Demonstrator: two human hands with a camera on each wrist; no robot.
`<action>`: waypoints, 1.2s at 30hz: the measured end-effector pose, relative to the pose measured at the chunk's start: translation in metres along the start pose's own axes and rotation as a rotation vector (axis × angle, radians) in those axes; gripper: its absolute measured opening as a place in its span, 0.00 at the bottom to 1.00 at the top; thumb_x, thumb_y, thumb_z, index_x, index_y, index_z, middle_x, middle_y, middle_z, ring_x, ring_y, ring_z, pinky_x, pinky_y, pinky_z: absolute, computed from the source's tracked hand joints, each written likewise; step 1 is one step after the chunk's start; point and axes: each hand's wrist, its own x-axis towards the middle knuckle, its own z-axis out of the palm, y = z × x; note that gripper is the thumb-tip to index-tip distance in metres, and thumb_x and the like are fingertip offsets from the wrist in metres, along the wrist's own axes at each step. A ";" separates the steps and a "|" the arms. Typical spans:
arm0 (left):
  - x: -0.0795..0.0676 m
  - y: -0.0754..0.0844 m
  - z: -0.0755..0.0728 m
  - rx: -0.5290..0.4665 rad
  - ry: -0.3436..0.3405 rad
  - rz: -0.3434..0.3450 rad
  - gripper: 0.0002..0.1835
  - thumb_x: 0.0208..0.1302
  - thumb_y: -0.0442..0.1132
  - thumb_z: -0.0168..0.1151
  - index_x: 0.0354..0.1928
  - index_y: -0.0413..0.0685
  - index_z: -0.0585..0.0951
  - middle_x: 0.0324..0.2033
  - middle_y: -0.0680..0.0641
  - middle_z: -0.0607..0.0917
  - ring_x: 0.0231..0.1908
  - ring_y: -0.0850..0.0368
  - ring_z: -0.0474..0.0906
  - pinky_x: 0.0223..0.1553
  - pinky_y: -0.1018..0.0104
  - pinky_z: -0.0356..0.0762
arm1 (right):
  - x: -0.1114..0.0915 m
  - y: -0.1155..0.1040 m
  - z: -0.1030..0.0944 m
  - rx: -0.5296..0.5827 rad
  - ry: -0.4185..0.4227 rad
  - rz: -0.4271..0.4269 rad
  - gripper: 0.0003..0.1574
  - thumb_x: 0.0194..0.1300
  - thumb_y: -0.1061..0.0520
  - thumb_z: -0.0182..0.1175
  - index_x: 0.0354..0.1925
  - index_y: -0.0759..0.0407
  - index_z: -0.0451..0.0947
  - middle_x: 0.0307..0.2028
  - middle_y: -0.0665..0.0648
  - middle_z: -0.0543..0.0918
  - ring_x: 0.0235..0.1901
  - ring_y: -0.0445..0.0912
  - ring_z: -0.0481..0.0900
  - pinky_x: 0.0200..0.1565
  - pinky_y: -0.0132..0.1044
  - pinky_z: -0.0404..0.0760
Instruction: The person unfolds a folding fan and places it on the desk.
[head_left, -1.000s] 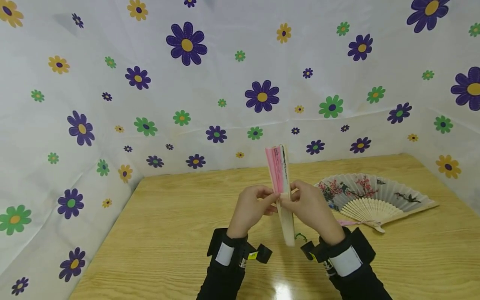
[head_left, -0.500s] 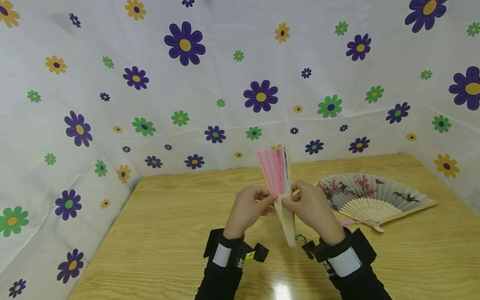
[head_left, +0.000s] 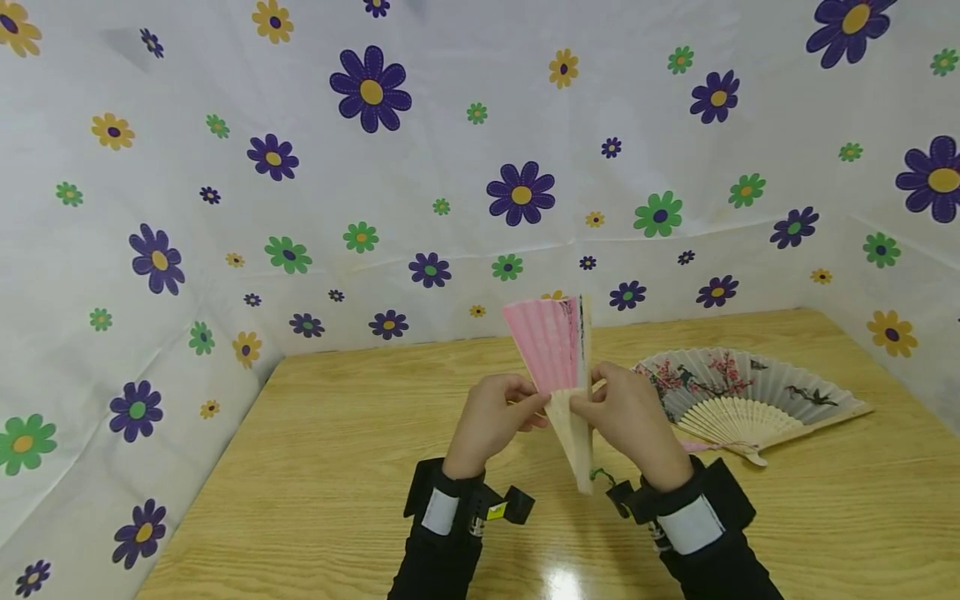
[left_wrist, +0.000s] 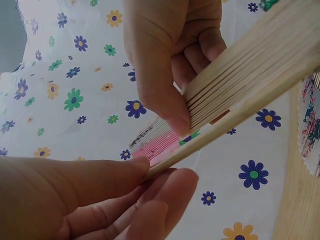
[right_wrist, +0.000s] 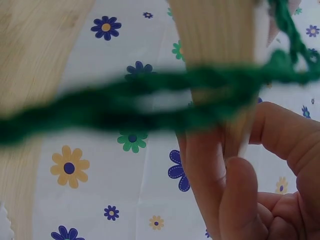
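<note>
A partly spread folding fan point(head_left: 545, 346), pink with pale wooden ribs, stands upright between both hands in the head view. My left hand point(head_left: 497, 417) pinches its left outer rib between thumb and fingers. The right side of the fan is pinched by my right hand point(head_left: 626, 417). Seen from the left wrist, the wooden ribs point(left_wrist: 250, 75) run diagonally with narrow gaps between them. A green cord point(right_wrist: 165, 100) hangs from the fan's lower end and crosses the right wrist view, blurred.
On the wooden table point(head_left: 337, 483), to the right, lies a second fan point(head_left: 750, 396), spread wide, white with painted blossoms and birds. Its pink tassel point(head_left: 697, 447) lies beside the right wrist. A flower-printed cloth point(head_left: 450, 150) stands behind and at the sides.
The fan has opened wider, its pink part spreading leftward. My left hand has shifted slightly left with the outer rib, while my right hand has barely moved.
</note>
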 end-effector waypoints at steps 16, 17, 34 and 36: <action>0.001 0.000 -0.004 0.013 0.000 0.015 0.08 0.63 0.35 0.60 0.32 0.36 0.83 0.23 0.42 0.85 0.25 0.48 0.83 0.28 0.64 0.84 | 0.002 0.004 -0.002 0.009 0.037 0.005 0.15 0.55 0.61 0.59 0.39 0.71 0.74 0.24 0.60 0.81 0.15 0.43 0.69 0.16 0.34 0.65; 0.001 0.000 -0.005 0.015 0.000 0.013 0.08 0.63 0.35 0.60 0.32 0.36 0.83 0.23 0.42 0.85 0.25 0.50 0.83 0.28 0.64 0.84 | 0.002 0.004 -0.002 0.007 0.040 0.003 0.14 0.55 0.61 0.59 0.39 0.71 0.74 0.23 0.60 0.81 0.15 0.43 0.68 0.16 0.33 0.64; 0.001 -0.002 -0.011 -0.029 0.010 -0.012 0.08 0.64 0.35 0.60 0.33 0.35 0.82 0.26 0.41 0.85 0.25 0.56 0.83 0.30 0.63 0.84 | 0.002 0.008 -0.012 0.023 0.068 -0.025 0.11 0.57 0.61 0.60 0.34 0.70 0.73 0.20 0.60 0.84 0.17 0.46 0.79 0.14 0.34 0.62; 0.001 -0.002 -0.011 -0.028 0.011 -0.012 0.08 0.64 0.35 0.60 0.33 0.35 0.82 0.26 0.41 0.85 0.25 0.55 0.83 0.30 0.63 0.84 | 0.002 0.009 -0.012 0.027 0.063 -0.026 0.11 0.57 0.61 0.60 0.34 0.69 0.74 0.19 0.60 0.84 0.17 0.46 0.79 0.14 0.34 0.62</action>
